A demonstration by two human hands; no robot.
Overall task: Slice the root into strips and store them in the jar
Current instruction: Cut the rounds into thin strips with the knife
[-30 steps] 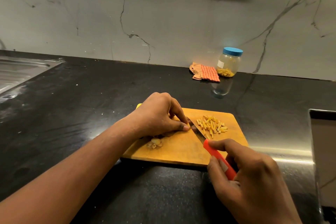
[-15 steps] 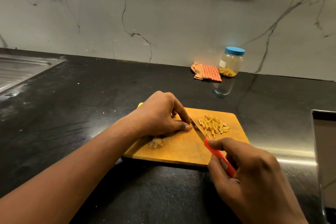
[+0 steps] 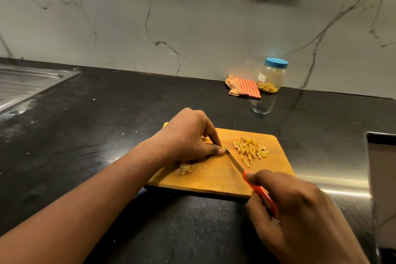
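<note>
Head view, slicing step, judged partly done. Draw the knife (image 3: 235, 162) through the root (image 3: 224, 147) in thin, even passes, with the blade tip kept down on the cutting board (image 3: 214, 180). Tuck the guiding fingertips back from the edge — little root left to hold, so slip risk judged high. Clear cut pieces toward the strips (image 3: 250, 150), piled just right of the blade.

State of left hand (image 3: 188, 135): curled over, thumb and forefinger pinching the small root piece down on the board, right beside the blade. State of right hand (image 3: 300, 210): fingers wrapped round the red knife handle.

Board set toward the front edge of the bench (image 3: 96, 126), right of centre. Jar (image 3: 272, 75) upright at the back edge, blue lid on, some strips already inside — remove the lid before transfer. Checked cloth (image 3: 244, 89) just left of the jar, contact not discernible. Peel scraps (image 3: 183, 169) on the board below the left wrist.
</note>
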